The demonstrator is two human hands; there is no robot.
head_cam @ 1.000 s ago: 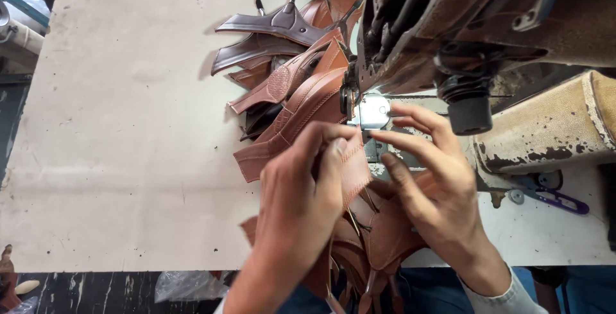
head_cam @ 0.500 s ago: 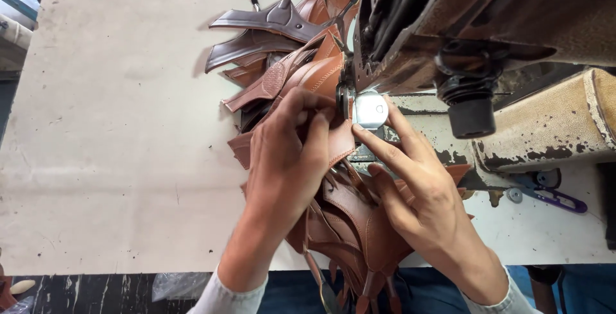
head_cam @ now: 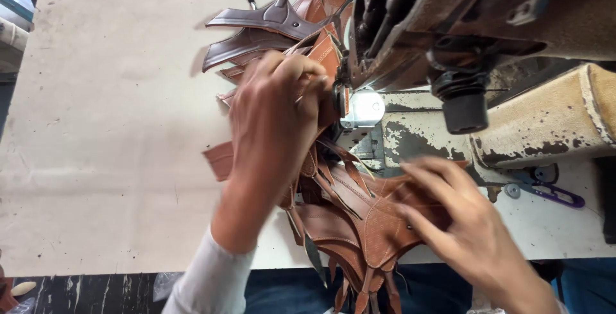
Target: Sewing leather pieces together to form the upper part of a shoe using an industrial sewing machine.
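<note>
**Desk:** What does the head view give us?

**Photographer:** A worker at an old sewing machine (head_cam: 487, 38), seen from above. The left hand (head_cam: 273, 118) lies on a run of brown leather pieces (head_cam: 350, 208), fingers curled down and pressed together against the leather just beside the needle area and the bright metal plate (head_cam: 364, 107). It seems placed there to hold the piece flat and steer it close to the stitching point.

**Desk:** And the other hand?

**Photographer:** The right hand (head_cam: 462, 224) sits nearer the worker, fingers spread and laid on the lower leather pieces, touching them. It is blurred, so I cannot tell whether it pinches an edge or merely rests on top. Judging by its position, it steadies the loose end of the chain.

**Desk:** Where exactly is the leather?

**Photographer:** Under and between both hands, fanning out. Beyond the left hand, darker pieces (head_cam: 256, 31) trail away from the machine, overlapping one another; narrow pointed strips hang off the table edge below the right hand, toward the worker's lap. The pieces look joined in a string, which would explain the fan.

**Desk:** Anything else around them?

**Photographer:** A pale, worn tabletop (head_cam: 109, 128) spreads to the left of the left hand. To the right of the right hand lie small purple-handled snips (head_cam: 557, 194), apart from the fingers. A white sleeve (head_cam: 205, 282) covers the left forearm.
</note>
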